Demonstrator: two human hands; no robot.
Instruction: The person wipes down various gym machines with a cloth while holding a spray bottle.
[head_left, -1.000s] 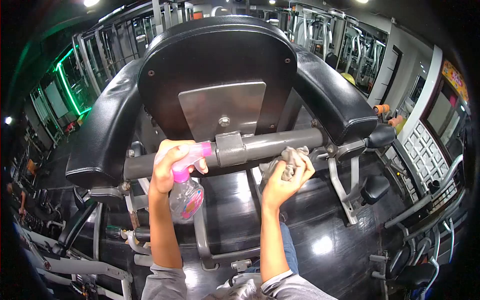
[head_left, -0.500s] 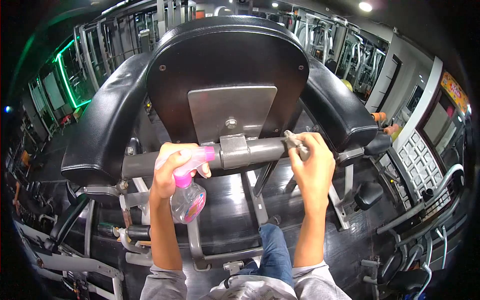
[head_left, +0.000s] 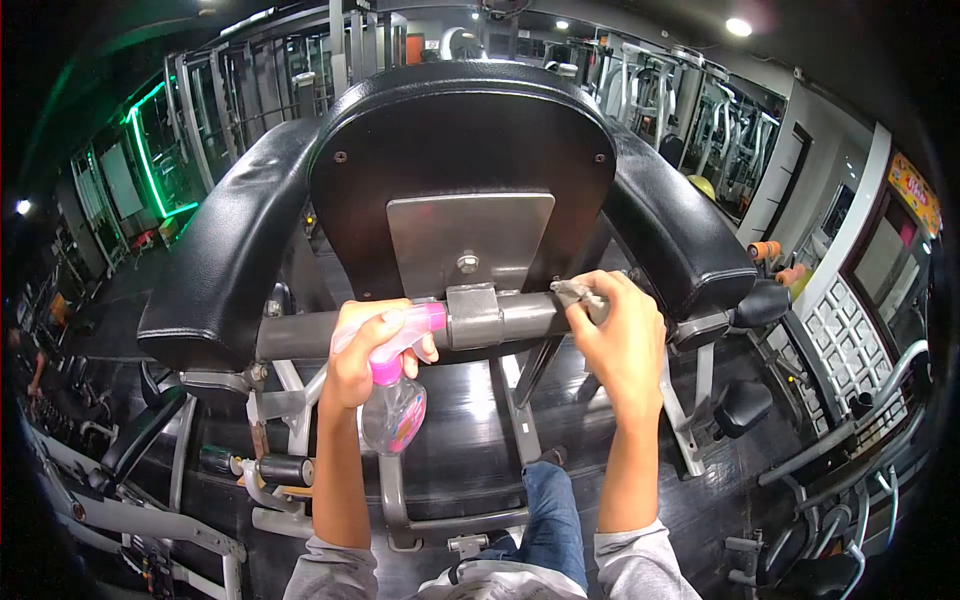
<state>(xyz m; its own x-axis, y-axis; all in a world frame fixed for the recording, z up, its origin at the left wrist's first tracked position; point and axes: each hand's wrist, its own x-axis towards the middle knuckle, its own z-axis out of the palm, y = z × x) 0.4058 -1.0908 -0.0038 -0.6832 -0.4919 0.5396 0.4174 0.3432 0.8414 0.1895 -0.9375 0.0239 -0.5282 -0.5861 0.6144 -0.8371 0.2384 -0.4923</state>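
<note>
My left hand (head_left: 370, 350) is closed around the neck of a clear spray bottle (head_left: 393, 412) with a pink trigger head, in front of a grey metal crossbar (head_left: 300, 337). In my right hand (head_left: 622, 335) is a crumpled greyish cloth (head_left: 578, 294), pressed against the bar's right part. Between the hands, a metal bracket (head_left: 474, 317) wraps the bar. Above it stands a black padded backrest (head_left: 465, 130), seen from behind, with a bolted metal plate (head_left: 470, 225).
Black arm pads flank the backrest, one on the left (head_left: 225, 245) and one on the right (head_left: 685, 225). Frame tubes (head_left: 455, 524) run low near my leg (head_left: 553, 525). Other gym machines (head_left: 840, 510) stand on both sides.
The view has tilted up slightly, so the bench sits lower. My right hand and the cloth have shifted a little left along the bar; my left hand still holds the bottle.
</note>
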